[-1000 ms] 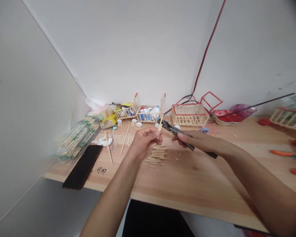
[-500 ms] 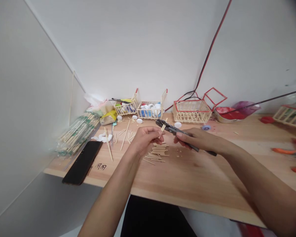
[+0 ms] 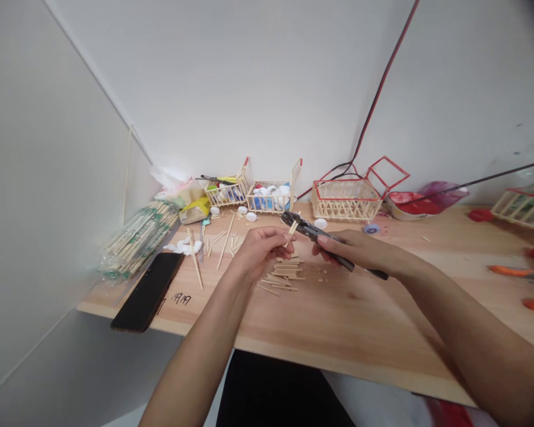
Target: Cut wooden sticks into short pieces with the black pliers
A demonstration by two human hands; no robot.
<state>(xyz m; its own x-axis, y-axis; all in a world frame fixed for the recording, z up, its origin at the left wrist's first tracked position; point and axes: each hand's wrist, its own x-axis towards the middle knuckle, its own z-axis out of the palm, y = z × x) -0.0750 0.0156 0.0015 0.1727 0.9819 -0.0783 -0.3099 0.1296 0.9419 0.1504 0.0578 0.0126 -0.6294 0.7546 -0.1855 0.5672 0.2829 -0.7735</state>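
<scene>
Grip: the left hand (image 3: 260,249) pinches one short stick (image 3: 293,227) by its lower end, long axis tilted up and right. The right hand (image 3: 360,250) is closed round the handles of one pliers (image 3: 314,233); its head points left and crosses the stick just above the left fingertips, bite not discernible. Below: one pile of cut sticks (image 3: 285,271) on the table (image 3: 338,320). Along the wall: four stick baskets (image 3: 345,201). At the left edge: one phone (image 3: 148,290).

A craft desk: stick baskets (image 3: 346,200) and cut sticks (image 3: 285,271).
</scene>
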